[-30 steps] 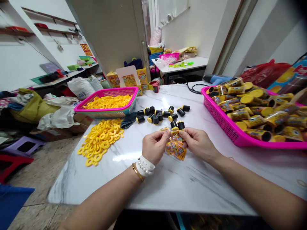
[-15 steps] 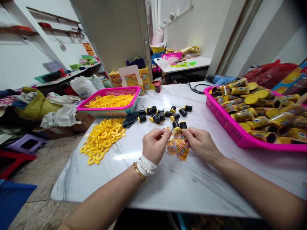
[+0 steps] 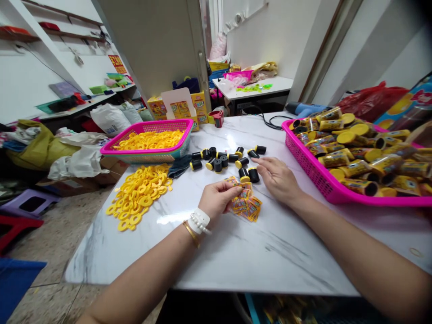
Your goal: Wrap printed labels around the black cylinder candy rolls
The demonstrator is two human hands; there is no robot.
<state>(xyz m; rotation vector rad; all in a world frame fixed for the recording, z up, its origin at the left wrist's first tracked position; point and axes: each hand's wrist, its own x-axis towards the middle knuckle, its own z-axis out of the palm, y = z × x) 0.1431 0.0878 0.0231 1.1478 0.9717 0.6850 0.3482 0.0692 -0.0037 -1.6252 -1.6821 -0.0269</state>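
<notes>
My left hand (image 3: 218,199), a bracelet and white band at its wrist, pinches a small orange printed label (image 3: 247,191) between thumb and forefinger. Beneath it lies a loose pile of similar orange and purple labels (image 3: 251,210). To the right, my right hand (image 3: 278,180) is open, its forefinger stretched toward a black cylinder with a yellow end (image 3: 253,154); whether it touches is unclear. Two more black cylinders stand by its fingertips, one of them plain black on top (image 3: 254,175). Several others (image 3: 218,164) lie scattered behind both hands.
Yellow plastic rings (image 3: 141,195) are heaped at the left, before a pink-rimmed basket (image 3: 151,155) of similar pieces. At the right a pink basket (image 3: 317,177) is piled with labelled yellow tubes. A dark cloth (image 3: 179,166), a red tape dispenser (image 3: 218,119) and yellow boxes (image 3: 199,108) sit farther back.
My right hand has let go of the label and moved up and right toward the black cylinders, its fingers extending. My left hand keeps its pinch. The whole view has shifted slightly.
</notes>
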